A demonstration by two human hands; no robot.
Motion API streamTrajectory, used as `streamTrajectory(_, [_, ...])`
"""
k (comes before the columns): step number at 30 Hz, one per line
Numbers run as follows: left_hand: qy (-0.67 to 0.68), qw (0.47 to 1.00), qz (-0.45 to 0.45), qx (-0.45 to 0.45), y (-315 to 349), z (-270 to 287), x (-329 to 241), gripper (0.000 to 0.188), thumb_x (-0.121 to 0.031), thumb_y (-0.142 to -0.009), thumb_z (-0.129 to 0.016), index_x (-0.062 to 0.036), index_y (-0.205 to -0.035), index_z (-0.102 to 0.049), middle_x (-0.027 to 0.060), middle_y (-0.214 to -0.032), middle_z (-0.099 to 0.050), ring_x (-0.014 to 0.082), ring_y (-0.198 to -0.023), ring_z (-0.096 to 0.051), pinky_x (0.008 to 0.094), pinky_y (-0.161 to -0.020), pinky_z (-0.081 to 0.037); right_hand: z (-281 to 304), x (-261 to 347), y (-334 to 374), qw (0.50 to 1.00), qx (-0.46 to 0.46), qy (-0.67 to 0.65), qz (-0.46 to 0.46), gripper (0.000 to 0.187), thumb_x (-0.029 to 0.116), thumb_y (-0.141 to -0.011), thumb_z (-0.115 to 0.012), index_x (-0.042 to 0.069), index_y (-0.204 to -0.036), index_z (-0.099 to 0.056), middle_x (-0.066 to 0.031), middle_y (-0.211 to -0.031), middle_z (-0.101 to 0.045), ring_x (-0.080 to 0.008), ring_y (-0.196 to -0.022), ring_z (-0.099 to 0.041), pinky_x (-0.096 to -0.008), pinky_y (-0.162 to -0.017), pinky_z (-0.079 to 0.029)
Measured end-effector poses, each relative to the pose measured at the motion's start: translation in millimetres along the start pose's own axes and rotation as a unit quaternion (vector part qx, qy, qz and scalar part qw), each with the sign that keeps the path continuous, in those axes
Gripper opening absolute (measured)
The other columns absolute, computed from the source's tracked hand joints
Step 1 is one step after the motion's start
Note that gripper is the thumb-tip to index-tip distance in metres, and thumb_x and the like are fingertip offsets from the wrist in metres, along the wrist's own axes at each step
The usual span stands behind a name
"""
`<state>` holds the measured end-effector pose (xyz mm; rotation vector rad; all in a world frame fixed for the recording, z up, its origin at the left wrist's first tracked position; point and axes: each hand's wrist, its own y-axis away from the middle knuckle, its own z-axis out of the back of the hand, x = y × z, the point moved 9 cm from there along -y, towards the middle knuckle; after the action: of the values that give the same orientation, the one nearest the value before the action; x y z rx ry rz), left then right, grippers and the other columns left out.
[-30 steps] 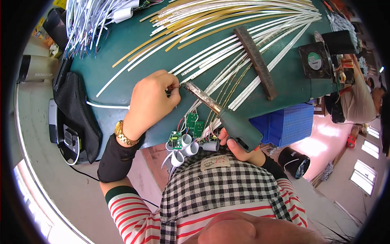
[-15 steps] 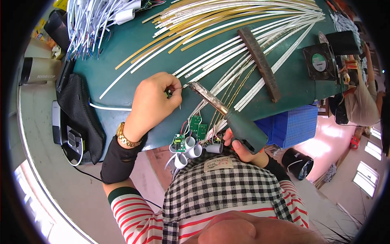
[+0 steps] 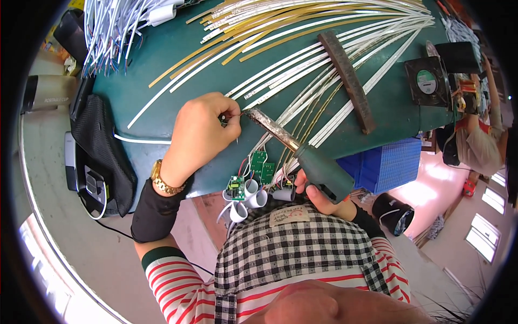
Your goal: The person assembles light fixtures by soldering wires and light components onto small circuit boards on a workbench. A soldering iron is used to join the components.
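Note:
My left hand (image 3: 202, 127) is closed in a pinch. Between its fingers shows part of a small dark green circuit board (image 3: 223, 120), mostly hidden, with thin wires poking out toward the right. A white cable (image 3: 143, 140) runs behind the wrist. My right hand (image 3: 324, 201) grips a soldering iron (image 3: 326, 171) with a thick dark handle and a scorched metal shaft. Its tip points up and left, right by my left fingertips and the end of a white LED strip (image 3: 275, 92). Several green circuit boards (image 3: 260, 167) and white plastic caps (image 3: 257, 198) hang at the table's near edge.
A rusty metal bar (image 3: 348, 81) lies across the strips on the green table (image 3: 178, 113). At right are a fan (image 3: 426, 82), a blue crate (image 3: 386, 164) and a black bucket (image 3: 396, 213). White cables (image 3: 110, 32) are heaped at far left; a black mesh bag (image 3: 105, 146) lies below them.
The whole view has shifted slightly. Both hands hold nearly the same pose, and the iron's tip stays by my left fingertips.

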<state>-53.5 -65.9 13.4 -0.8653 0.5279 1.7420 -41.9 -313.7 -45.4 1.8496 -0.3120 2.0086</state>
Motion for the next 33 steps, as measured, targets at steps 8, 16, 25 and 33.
streamTrajectory(8, [-0.022, 1.0, 0.001, 0.01, -2, -3, 3, 0.005, -0.005, -0.068, -0.066, -0.0033, -0.073, -0.066, 0.0113, -0.073, -0.063, 0.0306, -0.066, -0.062, 0.0362, -0.061, -0.049, 0, 8, -2, 0.999, -0.012, -0.019, 0.039, 0.035, 0.025, -0.093, -0.054, 0.001, -0.118, -0.049, -0.0133, -0.099, -0.057, -0.0169, -0.076, -0.06, -0.0308, -0.069, -0.05])
streamTrajectory(16, [-0.026, 1.0, 0.009, 0.013, -3, -3, 4, 0.006, -0.005, -0.066, -0.066, -0.0031, -0.072, -0.065, 0.0117, -0.073, -0.063, 0.031, -0.067, -0.062, 0.0369, -0.061, -0.049, 11, 19, -5, 0.989, -0.073, -0.127, 0.038, 0.032, 0.007, -0.088, -0.057, -0.001, -0.118, -0.05, -0.0097, -0.101, -0.057, -0.0142, -0.075, -0.061, -0.0291, -0.069, -0.052])
streamTrajectory(25, [-0.031, 0.999, 0.005, 0.015, -3, -4, 1, 0.006, -0.005, -0.066, -0.065, -0.0028, -0.072, -0.063, 0.0118, -0.072, -0.062, 0.0309, -0.066, -0.061, 0.0368, -0.06, -0.049, 1, -3, 4, 0.999, -0.017, -0.016, 0.022, 0.036, 0.021, -0.092, -0.055, 0.001, -0.121, -0.048, -0.0131, -0.101, -0.057, -0.0168, -0.078, -0.061, -0.0298, -0.07, -0.05])
streamTrajectory(33, [-0.036, 0.999, 0.003, 0.019, -3, -4, 3, 0.008, 0.0, -0.066, -0.065, 0.0005, -0.074, -0.061, 0.012, -0.07, -0.06, 0.0233, -0.063, -0.06, 0.0304, -0.061, -0.048, -1, -3, 2, 1.0, -0.009, -0.01, 0.019, 0.038, 0.022, -0.092, -0.055, 0.0, -0.122, -0.047, -0.0141, -0.103, -0.056, -0.0175, -0.077, -0.06, -0.0308, -0.07, -0.05])
